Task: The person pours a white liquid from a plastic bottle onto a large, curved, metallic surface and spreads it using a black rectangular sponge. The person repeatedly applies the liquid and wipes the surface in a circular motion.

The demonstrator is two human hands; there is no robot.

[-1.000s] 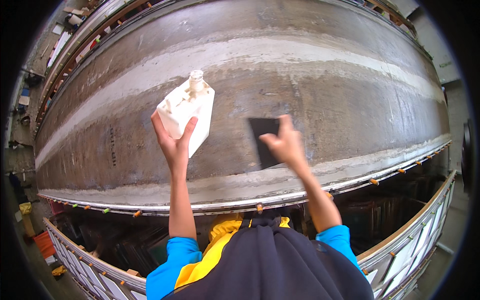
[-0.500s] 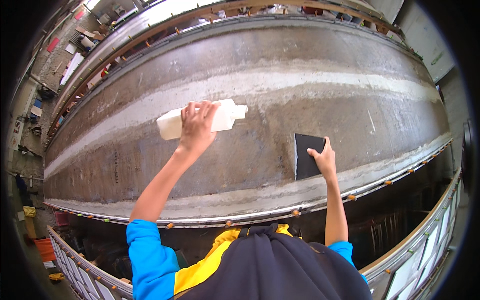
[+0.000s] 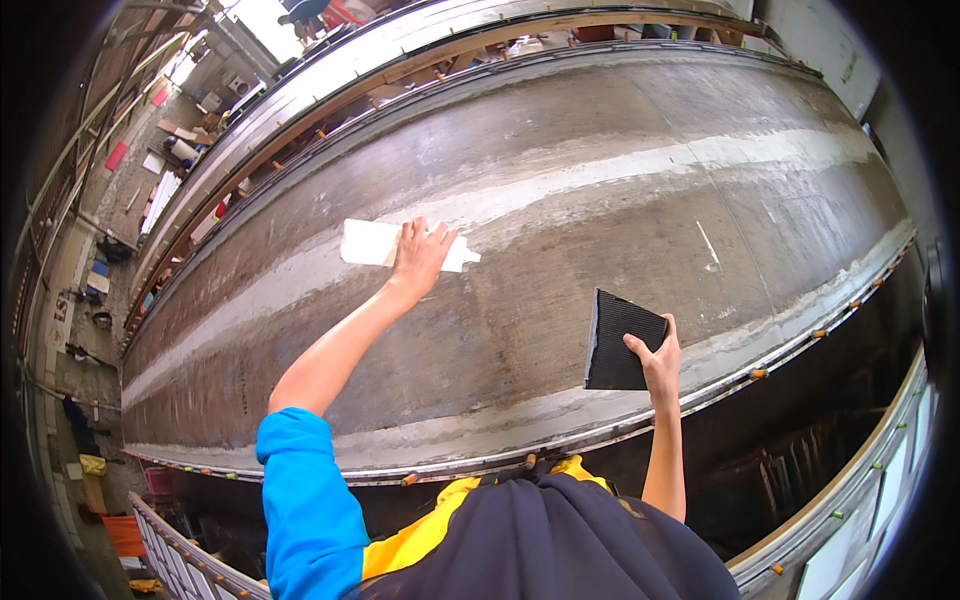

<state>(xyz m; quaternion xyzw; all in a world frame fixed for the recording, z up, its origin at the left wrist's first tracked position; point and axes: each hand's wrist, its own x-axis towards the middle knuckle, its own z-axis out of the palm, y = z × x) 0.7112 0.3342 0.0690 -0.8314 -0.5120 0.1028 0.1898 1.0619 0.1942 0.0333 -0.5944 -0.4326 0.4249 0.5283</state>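
My left hand point(image 3: 418, 258) grips a white plastic bottle point(image 3: 372, 242) from above, its fingers wrapped round the body. The bottle is on its side, its narrow neck pointing right, above a long brown-grey stained surface point(image 3: 560, 300). Whether it touches that surface I cannot tell. Lower down on the right, my right hand point(image 3: 657, 360) pinches a black, square, ribbed pad point(image 3: 618, 345) by its right edge, thumb on top and the other fingers mostly hidden. A pale, rough strip runs down the pad's left edge.
Whitish bands point(image 3: 560, 185) run lengthwise along the surface. Small orange pegs point(image 3: 760, 374) line its near rail. Behind me curves another framed rail point(image 3: 850, 490). Beyond the far edge is a bright parallel surface point(image 3: 330, 65); a person point(image 3: 306, 14) is at the top. Clutter covers the floor at left.
The whole view has tilted and shifted. My left hand has turned the bottle slightly, its neck now dipping lower. The black pad sits lower in the picture and its ribbed face now shows.
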